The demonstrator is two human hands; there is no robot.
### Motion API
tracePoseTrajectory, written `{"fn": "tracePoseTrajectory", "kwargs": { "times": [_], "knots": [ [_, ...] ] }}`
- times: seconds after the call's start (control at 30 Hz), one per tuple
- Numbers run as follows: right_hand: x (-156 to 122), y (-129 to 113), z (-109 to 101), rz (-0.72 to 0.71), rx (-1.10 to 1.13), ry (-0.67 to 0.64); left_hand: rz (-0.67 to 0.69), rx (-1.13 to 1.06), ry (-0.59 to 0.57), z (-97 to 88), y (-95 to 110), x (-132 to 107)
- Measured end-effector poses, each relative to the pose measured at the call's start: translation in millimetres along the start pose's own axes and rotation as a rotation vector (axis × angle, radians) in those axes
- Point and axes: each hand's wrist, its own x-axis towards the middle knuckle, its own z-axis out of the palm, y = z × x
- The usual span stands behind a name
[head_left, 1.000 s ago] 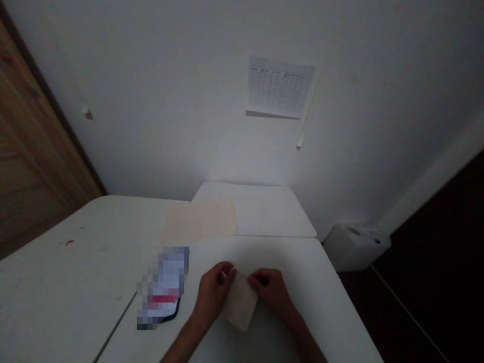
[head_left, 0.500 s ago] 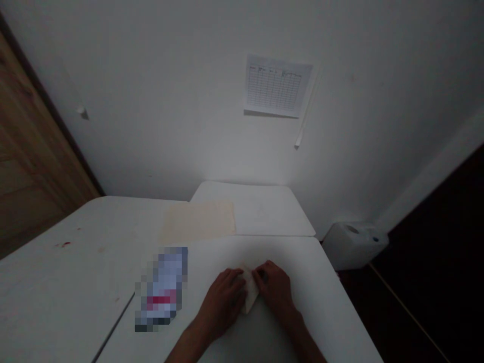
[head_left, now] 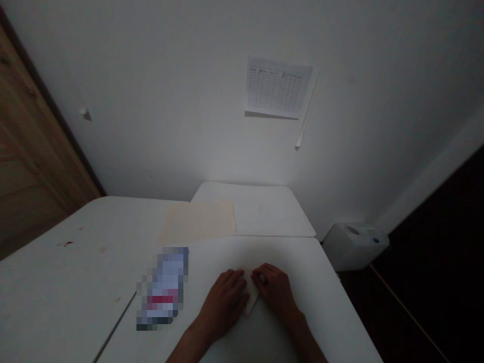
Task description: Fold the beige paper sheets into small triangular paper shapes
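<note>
A small off-white folded paper [head_left: 252, 298] lies on the white table between my two hands, partly covered by them. My left hand [head_left: 225, 302] rests over its left side, fingers bent together and holding it down. At the upper right edge, the thumb and index finger of my right hand [head_left: 277, 291] are pinched together on the paper. The fold's far end is half hidden by the fingertips. To the left of my left hand lies a blurred-out object [head_left: 166, 287], pale blue with a pink band; its kind cannot be made out.
A cream sheet of paper [head_left: 198, 222] lies farther back across the joints of the white tables [head_left: 56, 287]. Behind them stands the wall, with a printed table sheet [head_left: 278, 88] on it. A white plastic container [head_left: 351, 247] stands beyond the table's right edge.
Both hands stay nearly in place on the folded paper. The right fingers have shifted very slightly along its edge, and the view has moved a little.
</note>
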Motion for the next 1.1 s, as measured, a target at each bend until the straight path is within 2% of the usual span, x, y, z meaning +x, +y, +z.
{"fn": "tracePoseTrajectory", "kwargs": {
  "times": [0.13, 0.4, 0.5, 0.63, 0.83, 1.1],
  "knots": [
    [0.1, 2.9, 0.1, 0.001, 0.008, 0.041, 0.038, -0.018, -0.004, -2.2, -0.8, -3.4],
    [1.3, 9.8, -1.3, 0.029, 0.017, 0.0, 0.067, -0.046, -0.045, 1.7, -3.2, -7.7],
    [1.9, 10.6, -0.3, 0.03, 0.013, -0.002, 0.078, -0.066, -0.028, -3.0, 0.0, -5.5],
    [2.1, 10.6, 0.7, 0.036, 0.026, 0.018, 0.115, -0.109, -0.075, -12.8, 6.7, 0.7],
    [0.2, 8.4, 1.7, 0.009, -0.003, 0.023, 0.088, -0.13, -0.095, -15.9, 8.6, 5.9],
    [-1.3, 9.3, 1.3, -0.08, -0.019, -0.018, -0.015, -0.164, -0.057, -1.5, 1.5, 4.1]
  ]
}}
